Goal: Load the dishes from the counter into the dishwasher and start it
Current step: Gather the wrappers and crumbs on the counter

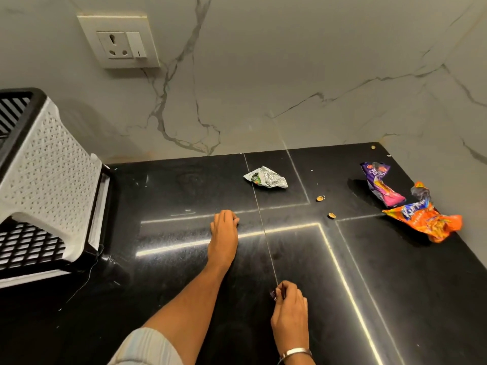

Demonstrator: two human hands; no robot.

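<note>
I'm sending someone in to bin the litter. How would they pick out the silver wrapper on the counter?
Start at the wall socket above the black counter. Below it and to the right, near the back wall, lies the crumpled silver wrapper, on its own. The other wrappers, purple and orange, lie in the right corner.

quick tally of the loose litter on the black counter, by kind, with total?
Crumpled wrappers: 3 (silver wrapper, purple wrapper, orange wrapper)
Shell bits: 3 ()
Small purple scrap pinched in right hand: 1 ()
Total: 7
No dishes in view.
</note>
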